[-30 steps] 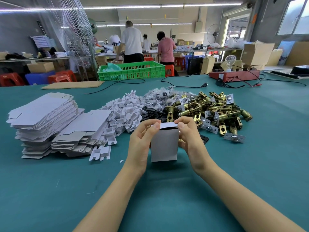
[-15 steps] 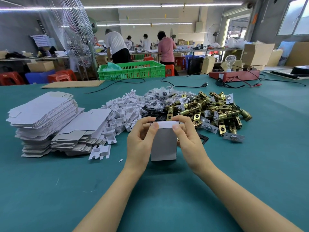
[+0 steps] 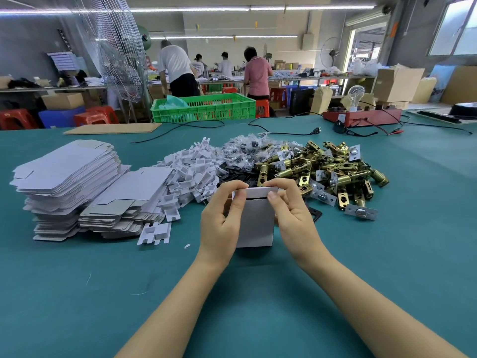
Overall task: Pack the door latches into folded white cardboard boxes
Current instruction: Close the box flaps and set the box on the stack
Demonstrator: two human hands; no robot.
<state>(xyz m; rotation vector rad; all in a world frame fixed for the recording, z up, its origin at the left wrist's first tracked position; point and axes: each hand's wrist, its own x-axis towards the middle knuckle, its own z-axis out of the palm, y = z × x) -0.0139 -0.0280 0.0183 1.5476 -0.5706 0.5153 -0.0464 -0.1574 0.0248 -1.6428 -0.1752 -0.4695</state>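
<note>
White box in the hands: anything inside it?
Cannot tell. The white box stands upright on the table, the left hand and right hand pinching its top flap, which covers the inside.

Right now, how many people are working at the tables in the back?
4. One in a white shirt bends over at left; two smaller figures stand farther back; one in a pink shirt stands at right. Others may be hidden.

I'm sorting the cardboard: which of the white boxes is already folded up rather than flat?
Only the white box gripped by the left hand and right hand, standing upright on the table; the box blanks stacked at left lie flat.
</note>
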